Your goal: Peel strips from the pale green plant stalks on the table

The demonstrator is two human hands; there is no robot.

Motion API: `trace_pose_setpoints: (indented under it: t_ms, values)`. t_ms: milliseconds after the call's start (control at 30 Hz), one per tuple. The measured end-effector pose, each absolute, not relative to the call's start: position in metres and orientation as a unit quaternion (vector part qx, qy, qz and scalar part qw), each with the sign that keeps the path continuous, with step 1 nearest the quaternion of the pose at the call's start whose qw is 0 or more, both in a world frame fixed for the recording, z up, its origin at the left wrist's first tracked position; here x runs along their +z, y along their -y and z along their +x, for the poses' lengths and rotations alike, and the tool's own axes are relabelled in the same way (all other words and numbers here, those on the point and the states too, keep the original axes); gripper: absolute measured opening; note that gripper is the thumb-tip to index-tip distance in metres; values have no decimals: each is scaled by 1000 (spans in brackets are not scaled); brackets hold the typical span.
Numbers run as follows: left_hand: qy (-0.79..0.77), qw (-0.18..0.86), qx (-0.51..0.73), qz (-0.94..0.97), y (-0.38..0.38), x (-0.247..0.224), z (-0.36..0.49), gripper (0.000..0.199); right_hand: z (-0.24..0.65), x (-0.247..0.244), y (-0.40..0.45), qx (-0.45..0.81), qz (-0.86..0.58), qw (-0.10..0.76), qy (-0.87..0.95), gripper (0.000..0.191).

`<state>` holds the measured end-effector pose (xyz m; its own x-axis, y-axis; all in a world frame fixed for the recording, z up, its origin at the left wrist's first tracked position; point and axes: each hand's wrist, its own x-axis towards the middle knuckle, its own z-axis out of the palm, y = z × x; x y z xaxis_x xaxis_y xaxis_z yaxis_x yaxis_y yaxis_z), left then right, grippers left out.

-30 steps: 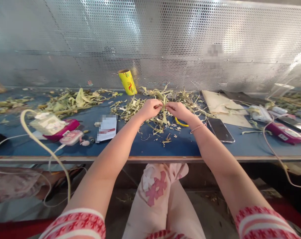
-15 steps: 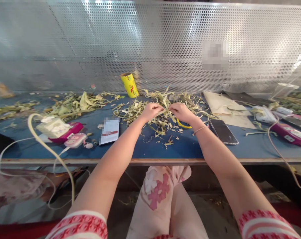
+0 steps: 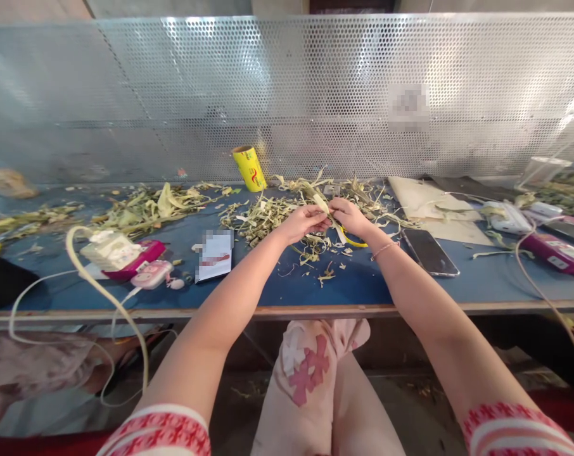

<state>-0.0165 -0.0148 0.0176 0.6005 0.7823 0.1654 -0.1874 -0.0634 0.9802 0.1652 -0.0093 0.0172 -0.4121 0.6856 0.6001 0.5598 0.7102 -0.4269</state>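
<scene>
My left hand (image 3: 306, 223) and my right hand (image 3: 346, 215) meet over a pile of dried plant pieces (image 3: 258, 218) on the blue table. Between their fingertips a pale dried leaf (image 3: 322, 202) sticks up, and both hands are closed on it in a pinch. The exact grip of the fingertips is too small to see. Under my right wrist shows a yellow curved loop (image 3: 354, 241), the rest of it covered by leaves and the hand.
A yellow cardboard tube (image 3: 249, 170) stands tilted behind the pile. Phones (image 3: 431, 252) lie at both sides, with cabled devices (image 3: 151, 274) further left. Brown card sheets (image 3: 451, 229) lie at right. A perforated metal screen (image 3: 287, 95) closes off the back. Someone's leg shows at lower left.
My left hand has turned and shifted slightly right and down, its fingers now more visible. A pale leaf now stands up between my hands. The camera view has tilted up a little.
</scene>
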Motion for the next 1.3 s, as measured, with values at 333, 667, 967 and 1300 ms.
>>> trace_pose_setpoints:
  t_ms: [333,667,967,1300]
  values:
    - [-228,652,469,550,5,15,-17,17,171,31,26,-118,-381,581,710,42]
    - [-250,632,469,563,10,14,-14,26,161,10,4,36,-347,468,812,24]
    - [-313,411,462,721,5,11,-14,27,149,19,17,342,-432,494,673,14]
    - [-254,98,443,854,19,20,-16,24,143,29,22,530,-417,572,466,19]
